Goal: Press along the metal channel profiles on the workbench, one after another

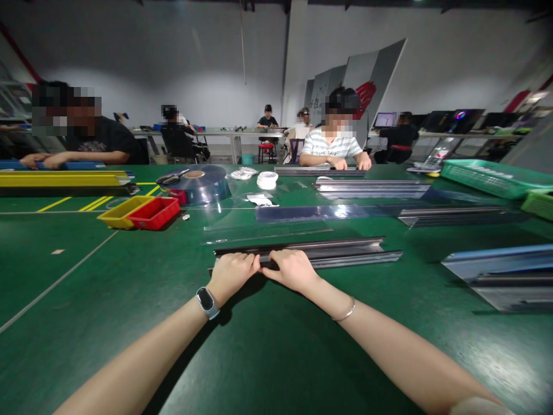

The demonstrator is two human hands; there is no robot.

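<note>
A long dark metal channel profile (345, 253) lies lengthwise on the green table in front of me, its right end open toward the viewer's right. My left hand (233, 274) is closed over its left part, fingers curled on the near edge. Close beside it, my right hand (294, 270) grips the same profile, thumb along the near wall. The two hands almost meet, and their fingers hide that stretch of the channel. Just beyond the profile lies a clear plastic strip (268, 231).
Beyond are a bluish film strip (311, 212), a film roll (196, 183), white tape rolls (267, 180), a red bin (155, 213) and a yellow bin (123, 212). More profiles (510, 271) lie right, near a green basket (496, 178). A co-worker (332, 141) sits opposite, another (99, 138) left.
</note>
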